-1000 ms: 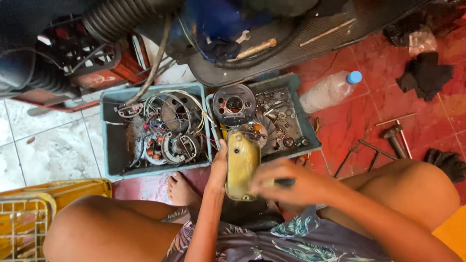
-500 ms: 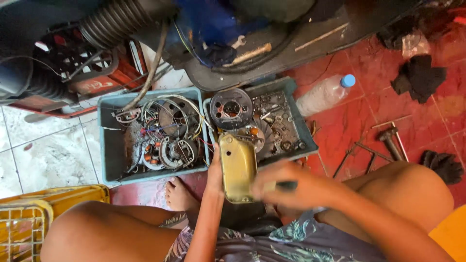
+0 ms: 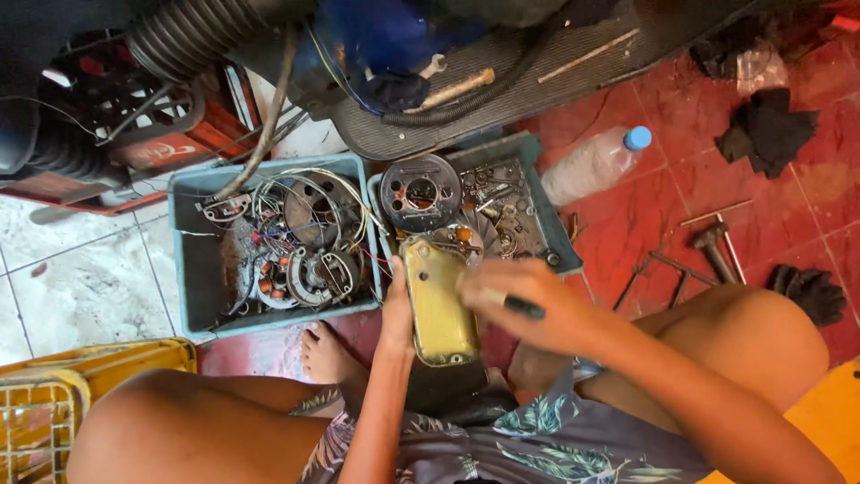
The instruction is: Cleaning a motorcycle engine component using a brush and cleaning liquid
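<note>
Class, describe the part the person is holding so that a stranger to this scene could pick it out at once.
Start at the grey-blue plastic tray of wires and metal parts on the red tiled floor. Just below its right half, the left hand props up a yellowish, rounded-rectangular metal cover, while the right hand works on it with a dark tool. Unlike the grey parts nearby, it is pale yellow.
</note>
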